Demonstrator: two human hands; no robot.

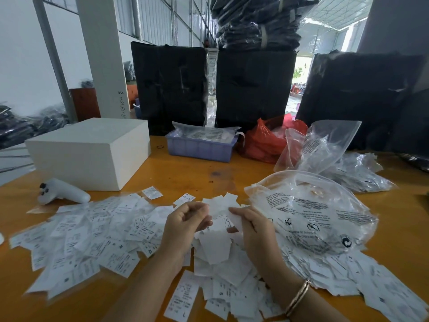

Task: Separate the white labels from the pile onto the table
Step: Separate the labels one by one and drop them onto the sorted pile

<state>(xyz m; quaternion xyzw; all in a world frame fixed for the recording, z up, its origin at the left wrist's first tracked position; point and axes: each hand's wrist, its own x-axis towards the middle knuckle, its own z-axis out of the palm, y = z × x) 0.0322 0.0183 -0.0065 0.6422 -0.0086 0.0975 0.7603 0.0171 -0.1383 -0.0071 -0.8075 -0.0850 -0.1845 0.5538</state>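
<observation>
— Holding anything, were the hands?
— Left hand (188, 219) and right hand (253, 225) pinched white paper labels (218, 228) above the pile on the orange worktop (185, 173).
— Containers?
— Lilac plastic basket (199, 148) held clear printed bags (204, 133).

White rectangular box (89, 151) sits on the orange wooden table (185, 175), far left. White handheld controller (61, 191) lies just in front of the box, dark buttons on its left end. Lavender plastic basket (200, 148) at table's far middle, holding clear bagged items. Small black rubber band (160, 147) lies just left of the basket. Red plastic bag (262, 142) right of the basket, crumpled. Clear printed zip bag (308, 212) lies right of centre; more clear bags (325, 145) piled behind it. 3 black wrapped bundles (171, 87) stand upright along the far edge, bagged dark garments (257, 22) stacked on the middle one. White pillar (102, 54) behind the box.
</observation>
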